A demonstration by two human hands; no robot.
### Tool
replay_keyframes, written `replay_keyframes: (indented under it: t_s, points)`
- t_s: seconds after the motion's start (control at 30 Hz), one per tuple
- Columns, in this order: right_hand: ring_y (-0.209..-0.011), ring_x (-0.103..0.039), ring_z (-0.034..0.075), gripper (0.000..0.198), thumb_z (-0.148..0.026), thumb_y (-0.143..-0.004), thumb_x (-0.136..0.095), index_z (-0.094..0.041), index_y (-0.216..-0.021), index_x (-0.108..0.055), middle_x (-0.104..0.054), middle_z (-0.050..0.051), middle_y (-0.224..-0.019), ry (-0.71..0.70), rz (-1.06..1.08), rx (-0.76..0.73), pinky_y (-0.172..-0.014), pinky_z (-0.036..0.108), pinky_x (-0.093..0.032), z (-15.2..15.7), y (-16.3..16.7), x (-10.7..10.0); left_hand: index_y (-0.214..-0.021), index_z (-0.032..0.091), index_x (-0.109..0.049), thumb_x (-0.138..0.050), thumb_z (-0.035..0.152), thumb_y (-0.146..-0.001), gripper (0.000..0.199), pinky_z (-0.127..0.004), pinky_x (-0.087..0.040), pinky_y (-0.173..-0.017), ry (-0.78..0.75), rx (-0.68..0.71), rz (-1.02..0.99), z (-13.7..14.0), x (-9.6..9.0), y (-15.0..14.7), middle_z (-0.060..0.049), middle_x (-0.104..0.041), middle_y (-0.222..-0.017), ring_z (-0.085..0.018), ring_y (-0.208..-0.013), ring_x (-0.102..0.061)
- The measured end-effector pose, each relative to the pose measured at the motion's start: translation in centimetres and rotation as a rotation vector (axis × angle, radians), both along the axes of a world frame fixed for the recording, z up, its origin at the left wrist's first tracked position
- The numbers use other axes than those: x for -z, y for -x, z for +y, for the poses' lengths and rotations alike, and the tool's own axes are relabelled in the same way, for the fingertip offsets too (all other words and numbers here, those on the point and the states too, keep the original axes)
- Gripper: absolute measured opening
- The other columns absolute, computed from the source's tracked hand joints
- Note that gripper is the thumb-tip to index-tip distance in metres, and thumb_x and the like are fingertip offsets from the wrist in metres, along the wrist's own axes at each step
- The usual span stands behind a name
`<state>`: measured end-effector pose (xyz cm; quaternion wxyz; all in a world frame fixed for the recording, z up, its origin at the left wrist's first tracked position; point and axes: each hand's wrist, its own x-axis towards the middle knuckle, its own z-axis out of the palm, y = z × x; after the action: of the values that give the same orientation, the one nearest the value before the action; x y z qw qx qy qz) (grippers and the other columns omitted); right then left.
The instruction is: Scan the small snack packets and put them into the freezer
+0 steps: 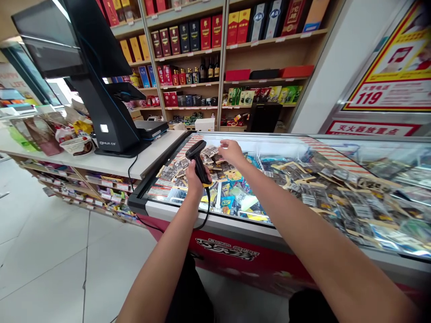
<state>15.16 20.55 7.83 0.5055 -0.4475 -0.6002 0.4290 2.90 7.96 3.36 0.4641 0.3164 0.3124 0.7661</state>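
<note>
My left hand (194, 178) is wrapped round the handle of a black barcode scanner (199, 162), held upright above the near left part of a chest freezer (151, 209). A black cable hangs from the scanner's base. My right hand (232, 153) reaches over the freezer's glass top, its fingers bent and a little apart, with nothing visible in them. Close beneath it lies a pile of small flat packets (209, 155) with dark, shiny faces and tan edges. Through the glass, blue and yellow wrapped packs (237, 197) show below the hands.
A bigger heap of similar packets (336, 193) spreads over the freezer's right side. To the left, a counter (141, 163) bears a black checkout terminal (111, 103) and a white bowl (78, 146). Shelves with boxes and bottles (210, 69) stand behind.
</note>
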Motion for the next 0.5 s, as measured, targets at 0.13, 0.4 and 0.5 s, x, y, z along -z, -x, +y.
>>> replay_keyframes:
  t_s: [0.13,0.4,0.5]
  points:
    - [-0.120,-0.069,0.037,0.035,-0.030,-0.076,-0.078,-0.022,-0.110,-0.076,-0.072,0.015,-0.130,-0.189,-0.042,0.028,-0.093,0.055,-0.066,-1.7,-4.8,1.1,-0.089,0.020,-0.060,-0.059,0.077,-0.093,0.056,-0.025,-0.034,-0.037,0.022,0.015,-0.021,-0.1,-0.2,-0.1,0.004,-0.061,-0.057,-0.012,-0.036,-0.053]
    - [-0.111,-0.074,0.033,0.033,-0.031,-0.090,-0.063,-0.020,-0.118,-0.076,-0.078,0.016,-0.121,-0.296,-0.552,0.127,-0.102,0.049,-0.059,-3.2,-16.8,3.4,-0.096,0.020,-0.061,-0.062,0.074,-0.092,0.054,-0.025,-0.034,-0.037,0.010,0.047,-0.026,-0.1,-0.3,0.1,0.004,-0.062,-0.058,-0.012,-0.036,-0.053]
    - [-0.122,-0.069,0.041,0.040,-0.033,-0.090,-0.067,-0.018,-0.125,-0.078,-0.078,0.021,-0.125,-0.274,-1.080,0.161,-0.107,0.053,-0.053,-3.4,-20.5,4.0,-0.094,0.020,-0.061,-0.061,0.072,-0.093,0.052,-0.025,-0.036,-0.038,0.026,0.082,-0.008,-0.4,-0.4,0.1,0.004,-0.062,-0.059,-0.012,-0.037,-0.053]
